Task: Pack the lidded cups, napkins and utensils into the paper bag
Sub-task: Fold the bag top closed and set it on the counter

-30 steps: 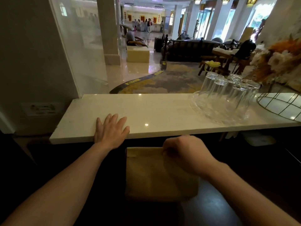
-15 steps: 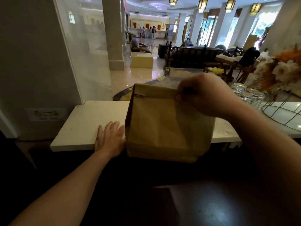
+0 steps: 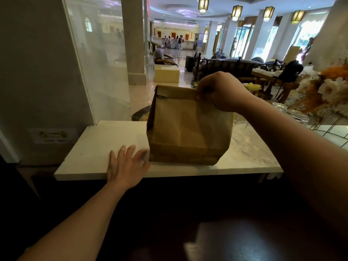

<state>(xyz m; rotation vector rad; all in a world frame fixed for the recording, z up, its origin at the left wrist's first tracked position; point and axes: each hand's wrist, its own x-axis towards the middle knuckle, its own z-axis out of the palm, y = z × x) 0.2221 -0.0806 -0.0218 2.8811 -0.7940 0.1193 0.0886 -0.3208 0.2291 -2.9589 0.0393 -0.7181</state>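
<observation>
A brown paper bag [image 3: 188,129] with its top folded over stands upright on the white marble ledge [image 3: 98,146]. My right hand [image 3: 220,91] grips the folded top at the bag's right corner. My left hand [image 3: 126,164] lies flat on the ledge's front edge with fingers spread, its fingertips touching the bag's lower left corner. No cups, napkins or utensils are visible; the bag hides whatever is inside it.
A tray of upturned glasses [image 3: 290,113] sits behind my right arm on the ledge. A flower arrangement [image 3: 323,89] on a wire stand occupies the far right. A glass partition [image 3: 98,59] rises at the left. Dark counter lies below.
My right hand lifted the bag from below the ledge up and onto the marble ledge. My left hand stayed on the ledge's edge and now touches the bag.
</observation>
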